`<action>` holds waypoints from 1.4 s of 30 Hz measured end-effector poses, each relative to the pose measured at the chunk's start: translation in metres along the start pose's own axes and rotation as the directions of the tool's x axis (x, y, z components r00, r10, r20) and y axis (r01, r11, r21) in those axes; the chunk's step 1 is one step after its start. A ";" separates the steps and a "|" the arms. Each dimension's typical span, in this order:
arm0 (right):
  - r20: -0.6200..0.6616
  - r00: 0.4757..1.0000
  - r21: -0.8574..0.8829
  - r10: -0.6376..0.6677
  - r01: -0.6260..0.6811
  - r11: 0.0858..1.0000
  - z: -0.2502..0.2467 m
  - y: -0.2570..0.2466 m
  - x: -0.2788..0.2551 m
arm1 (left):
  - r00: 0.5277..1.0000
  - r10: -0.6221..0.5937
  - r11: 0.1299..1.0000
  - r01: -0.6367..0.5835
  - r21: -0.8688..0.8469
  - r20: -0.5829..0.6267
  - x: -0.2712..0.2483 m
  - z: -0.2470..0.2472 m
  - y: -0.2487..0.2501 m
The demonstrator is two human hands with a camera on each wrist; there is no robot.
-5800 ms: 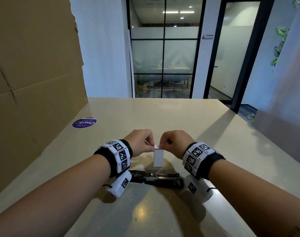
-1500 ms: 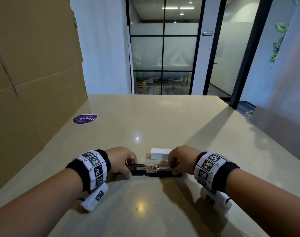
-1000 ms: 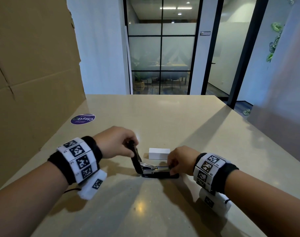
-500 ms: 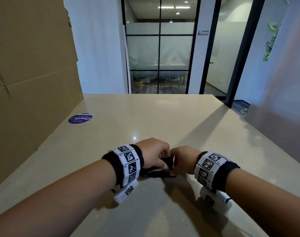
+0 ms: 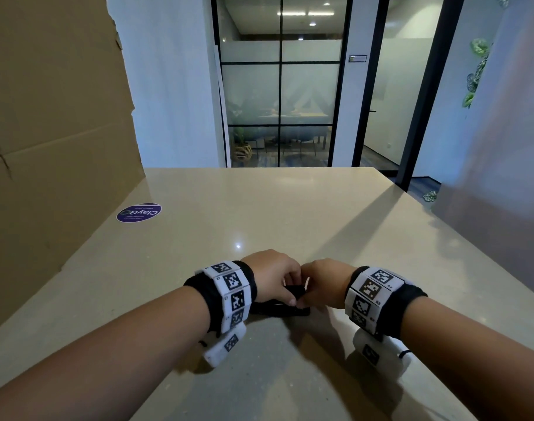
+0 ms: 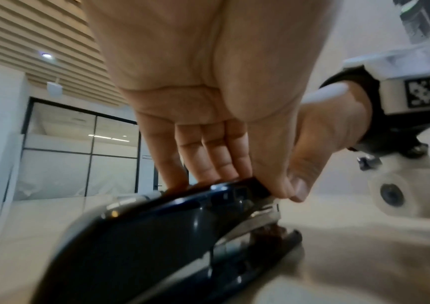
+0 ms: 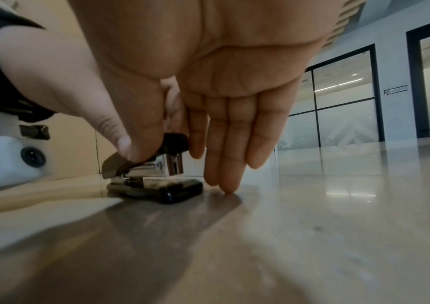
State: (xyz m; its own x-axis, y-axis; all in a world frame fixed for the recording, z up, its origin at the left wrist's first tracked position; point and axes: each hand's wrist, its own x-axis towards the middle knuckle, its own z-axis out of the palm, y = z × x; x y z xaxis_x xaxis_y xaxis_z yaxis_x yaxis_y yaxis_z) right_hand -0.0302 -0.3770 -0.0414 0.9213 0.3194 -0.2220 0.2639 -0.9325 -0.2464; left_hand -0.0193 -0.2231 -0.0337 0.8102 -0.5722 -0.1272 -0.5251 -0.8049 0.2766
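Table: far edge lies at 12 o'clock and the right edge runs off at 2 o'clock. Bare top is open from the work toward 12 and toward 3 o'clock. One black stapler lies flat on the top at the near middle, between the two hands. Left hand: fingers curl over the stapler's cap and the thumb bears on its front end, gripping it. Right hand: thumb and forefinger pinch the stapler's front, thumb on the cap above the metal magazine. Its other three fingers hang straight and close together, tips touching the table just beside the base. One cardboard sheet stands along the left side from 9 to 11 o'clock, closing off that side. One round purple sticker lies flat at 10 o'clock, near the cardboard and well apart from the hands. One glass partition stands beyond the far edge at 12 o'clock. Each wrist carries one marker band.
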 end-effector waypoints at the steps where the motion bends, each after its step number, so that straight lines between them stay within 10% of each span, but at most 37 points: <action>1: -0.008 1.000 0.001 0.002 -0.002 1.000 -0.001 0.000 0.000 | 1.000 -0.005 0.998 0.004 -0.059 -0.005 -0.001 -0.004 -0.003; 22: -0.053 0.990 -0.117 -0.134 0.127 0.985 -0.002 -0.029 0.002 | 0.975 -0.223 0.947 0.219 0.235 -0.010 0.002 -0.011 -0.040; 42: -0.001 0.963 -0.142 -0.268 0.265 0.954 0.016 -0.130 0.069 | 0.829 -0.557 0.805 0.554 0.212 -0.051 -0.087 -0.032 -0.137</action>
State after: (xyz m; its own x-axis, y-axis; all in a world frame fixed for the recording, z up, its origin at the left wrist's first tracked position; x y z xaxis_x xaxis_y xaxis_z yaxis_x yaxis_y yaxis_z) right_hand -0.0050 -0.2314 -0.0396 0.8171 0.5574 -0.1473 0.5364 -0.8286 -0.1600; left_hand -0.0092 -0.0582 -0.0306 0.9774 -0.0182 -0.2107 -0.0293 -0.9983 -0.0499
